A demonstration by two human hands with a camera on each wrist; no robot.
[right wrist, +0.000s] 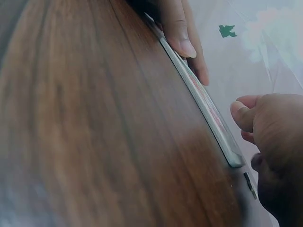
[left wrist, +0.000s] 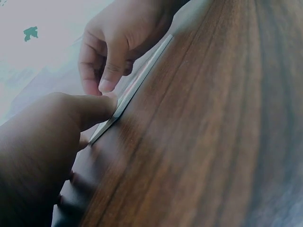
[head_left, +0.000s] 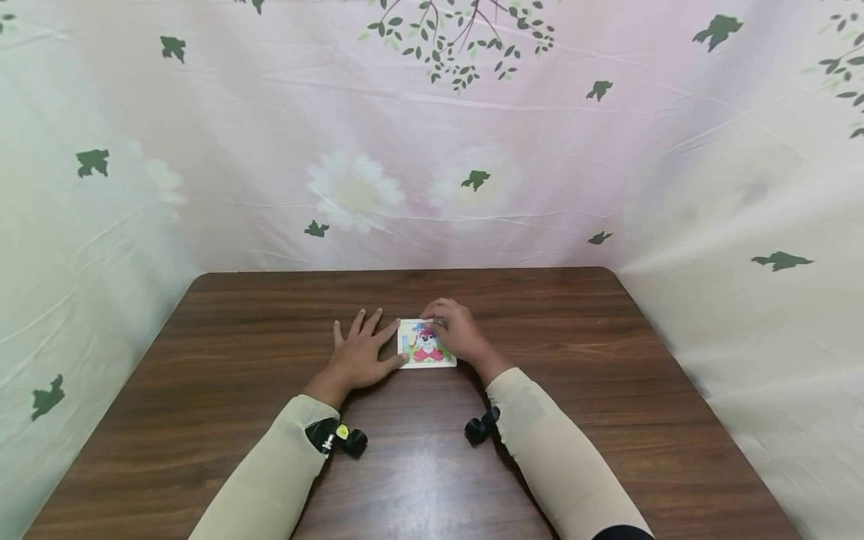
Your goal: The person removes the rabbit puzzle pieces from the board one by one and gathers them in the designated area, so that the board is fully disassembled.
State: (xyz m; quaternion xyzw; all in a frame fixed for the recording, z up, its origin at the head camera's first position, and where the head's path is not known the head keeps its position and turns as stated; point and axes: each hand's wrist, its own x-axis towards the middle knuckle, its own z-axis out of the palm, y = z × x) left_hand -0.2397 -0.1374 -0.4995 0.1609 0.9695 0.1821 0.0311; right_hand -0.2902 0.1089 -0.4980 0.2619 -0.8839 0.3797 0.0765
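Observation:
A thin, white-edged picture board (head_left: 427,361) with a cartoon animal on it lies flat on the table. My left hand (head_left: 361,356) is at its left side with fingers spread and straight. The left thumb (left wrist: 102,109) touches the near edge of the board, and the index fingertip is at its far left corner. Over the upper right of the board, my right hand (head_left: 455,330) has curled fingers, thumb and forefinger close together. Nothing shows between those fingertips (right wrist: 239,108) in the right wrist view. The hand hides the board's upper right corner.
The brown wooden table (head_left: 574,420) has rounded far corners. A printed cloth (head_left: 405,135) hangs behind it and along both sides. A small dark strip (right wrist: 250,185) shows beyond the board's end, beside my right hand. Wrist cameras (head_left: 351,442) sit low over the table.

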